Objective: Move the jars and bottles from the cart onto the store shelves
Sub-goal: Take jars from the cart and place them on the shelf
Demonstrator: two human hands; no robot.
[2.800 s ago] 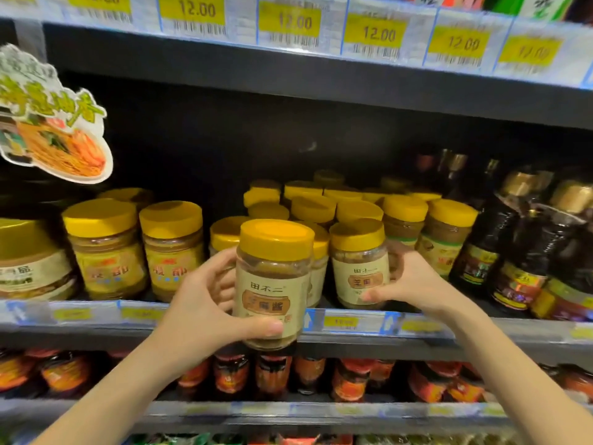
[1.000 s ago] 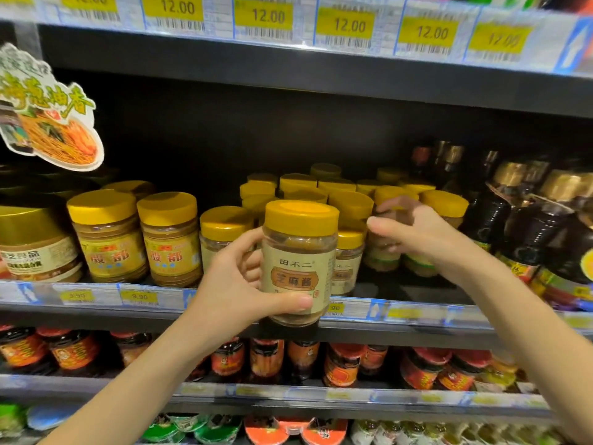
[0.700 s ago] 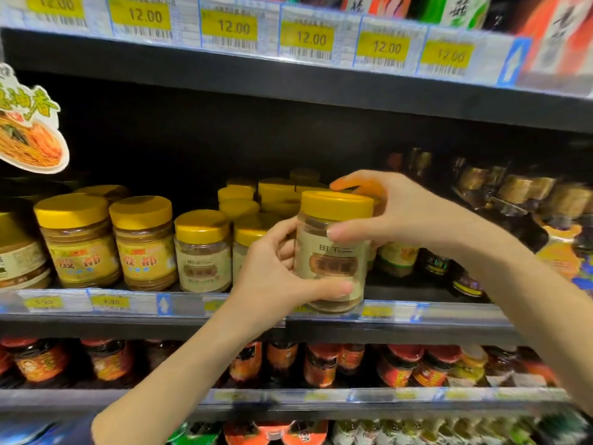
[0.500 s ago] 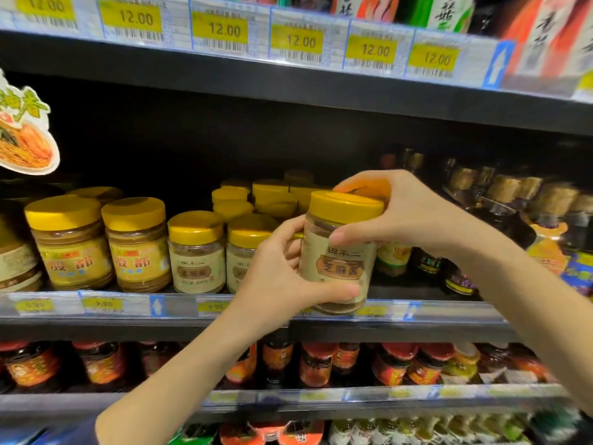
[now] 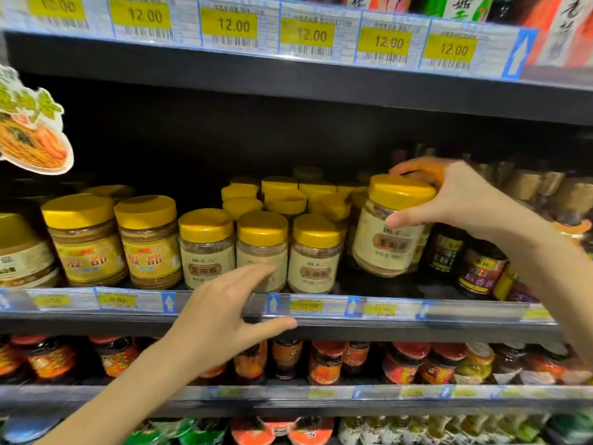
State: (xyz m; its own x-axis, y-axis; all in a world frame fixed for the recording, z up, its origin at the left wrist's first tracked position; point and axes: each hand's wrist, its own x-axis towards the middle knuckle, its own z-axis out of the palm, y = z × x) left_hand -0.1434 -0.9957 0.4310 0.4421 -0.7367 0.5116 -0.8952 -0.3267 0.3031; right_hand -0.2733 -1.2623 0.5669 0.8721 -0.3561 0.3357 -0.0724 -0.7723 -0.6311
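Observation:
My right hand (image 5: 449, 200) grips a yellow-lidded jar of sesame paste (image 5: 385, 239) by its lid and upper wall, holding it tilted just above the middle shelf (image 5: 394, 311), right of a row of three matching jars (image 5: 263, 248). My left hand (image 5: 221, 319) is open with its fingers spread, in front of the shelf's price rail below that row, holding nothing. Behind the front row stand several more yellow-lidded jars (image 5: 282, 194).
Two wider yellow-lidded jars (image 5: 118, 239) stand at the left of the same shelf. Dark sauce bottles (image 5: 478, 268) crowd its right side. A noodle sign (image 5: 32, 136) hangs at the left. Red-lidded jars (image 5: 324, 361) fill the shelf below; price tags (image 5: 308, 36) line the shelf above.
My left hand let go of the jar and dropped toward the shelf edge. My right hand took the jar by its lid and carried it right into the gap beside the row.

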